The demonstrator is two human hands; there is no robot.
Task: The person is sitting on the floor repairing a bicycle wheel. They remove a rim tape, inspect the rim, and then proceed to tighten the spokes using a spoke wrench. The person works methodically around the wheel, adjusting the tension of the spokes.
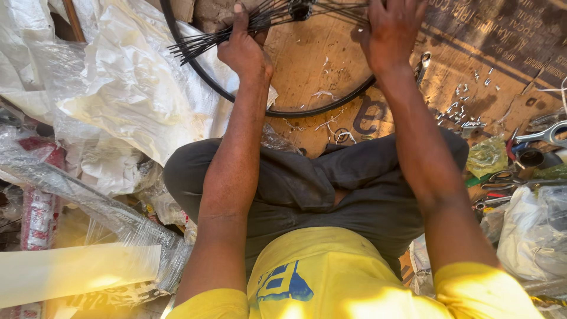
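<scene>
Arms outstretched, left hand [243, 50] gripping spokes [201, 42], right hand [391, 32] fingering wheel [295, 112] hub spokes

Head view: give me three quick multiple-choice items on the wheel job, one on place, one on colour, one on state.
1. Where do the small nipples lie?
A. On the board right of the rim
B. On the plastic sheeting
C. In the person's lap

2. What colour is the rim?
A. Silver
B. Black
C. Red

3. What is the left hand doing?
A. Resting flat on the board
B. Holding scissors
C. Gripping a bundle of spokes

Key: 1 A, the small silver bits are scattered on the brown board. 2 B, its arc shows dark against the wood. 3 C, its fingers close around the spokes, which fan out leftward.
</scene>
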